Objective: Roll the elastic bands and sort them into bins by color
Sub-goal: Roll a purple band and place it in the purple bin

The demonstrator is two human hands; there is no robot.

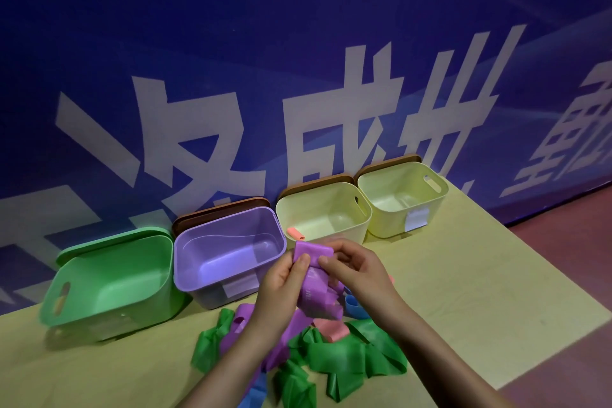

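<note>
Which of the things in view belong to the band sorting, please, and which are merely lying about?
Job: purple band in left hand and right hand; band pile; green bin; purple bin; two yellow bins.
Lying about: brown lids; blue banner.

Both forearms reaching in from the near edge of the table, converging above its middle. Left hand (281, 288) raised, palm turned inward, thumb laid across the front of the purple band (313, 275), fingers curled behind it. Right hand (359, 270) just beside, knuckles up, thumb and fingertips (326, 260) pinching the same band's top end. Thumbs nearly touching. Wrists bare, bent slightly toward each other, clear of the tabletop.
</note>
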